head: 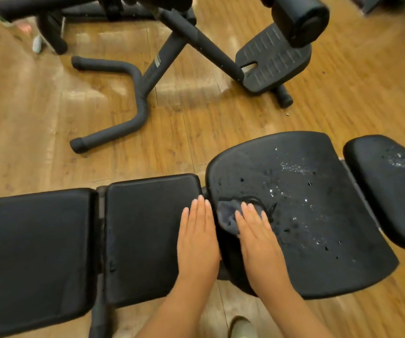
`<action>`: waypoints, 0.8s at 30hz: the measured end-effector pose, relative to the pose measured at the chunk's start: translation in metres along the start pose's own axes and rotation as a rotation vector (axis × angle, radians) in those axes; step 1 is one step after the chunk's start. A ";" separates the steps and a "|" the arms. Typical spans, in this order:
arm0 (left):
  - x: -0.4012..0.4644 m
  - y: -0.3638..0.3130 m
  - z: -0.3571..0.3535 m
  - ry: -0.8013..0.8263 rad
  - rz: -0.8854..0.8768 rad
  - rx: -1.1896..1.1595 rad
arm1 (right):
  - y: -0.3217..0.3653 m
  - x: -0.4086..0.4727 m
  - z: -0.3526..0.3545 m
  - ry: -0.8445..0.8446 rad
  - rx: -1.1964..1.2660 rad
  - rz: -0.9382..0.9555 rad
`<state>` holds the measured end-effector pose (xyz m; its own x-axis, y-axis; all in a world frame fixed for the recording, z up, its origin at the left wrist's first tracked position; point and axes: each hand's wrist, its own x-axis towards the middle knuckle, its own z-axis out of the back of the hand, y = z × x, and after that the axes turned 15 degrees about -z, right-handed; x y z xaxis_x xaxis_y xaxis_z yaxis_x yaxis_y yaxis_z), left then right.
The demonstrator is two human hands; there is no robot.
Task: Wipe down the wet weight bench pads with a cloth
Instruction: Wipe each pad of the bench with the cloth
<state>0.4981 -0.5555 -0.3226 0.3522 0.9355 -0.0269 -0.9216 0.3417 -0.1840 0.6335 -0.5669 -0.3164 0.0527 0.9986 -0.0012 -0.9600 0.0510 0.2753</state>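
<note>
A black weight bench runs across the lower view in several pads. The wide seat pad (318,215) carries scattered water droplets, and the small end pad (392,189) at the right is wet too. The middle pad (145,228) and the left pad (33,252) look dry. A grey cloth (228,217) lies bunched at the left edge of the seat pad. My right hand (257,237) presses flat on the cloth with straight fingers. My left hand (197,237) rests flat on the right edge of the middle pad, beside the cloth.
Beyond the bench, on the wooden floor (50,118), stands another black machine with a curved tubular base (133,98) and a ribbed footplate (274,59). A foot in a pale shoe (241,328) shows at the bottom edge.
</note>
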 end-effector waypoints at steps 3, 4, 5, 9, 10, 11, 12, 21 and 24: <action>0.002 -0.002 -0.008 0.023 0.041 0.064 | -0.020 -0.002 -0.016 0.117 -0.073 0.075; 0.002 -0.004 -0.010 0.022 0.039 0.067 | -0.024 -0.002 -0.017 0.120 -0.090 0.072; 0.003 -0.005 -0.012 0.016 0.031 0.059 | -0.025 0.000 -0.018 0.116 -0.100 0.067; 0.005 -0.007 -0.014 -0.002 0.041 0.051 | -0.019 0.024 -0.018 0.152 -0.082 0.091; 0.005 -0.008 -0.015 -0.004 0.046 0.052 | -0.018 0.035 -0.018 0.158 -0.082 0.103; 0.005 -0.008 -0.016 -0.006 0.049 0.053 | -0.017 0.049 -0.019 0.159 -0.088 0.115; 0.005 -0.008 -0.017 -0.005 0.050 0.056 | -0.015 0.063 -0.018 0.162 -0.091 0.130; 0.007 -0.006 -0.024 -0.056 0.053 0.041 | 0.032 0.181 -0.021 0.209 -0.162 0.107; 0.007 -0.006 -0.024 -0.052 0.058 0.036 | 0.030 0.163 -0.023 0.219 -0.151 0.115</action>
<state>0.5098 -0.5534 -0.3452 0.2902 0.9568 0.0148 -0.9457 0.2891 -0.1484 0.6066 -0.4019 -0.3301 -0.1037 0.9761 -0.1908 -0.9872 -0.0776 0.1395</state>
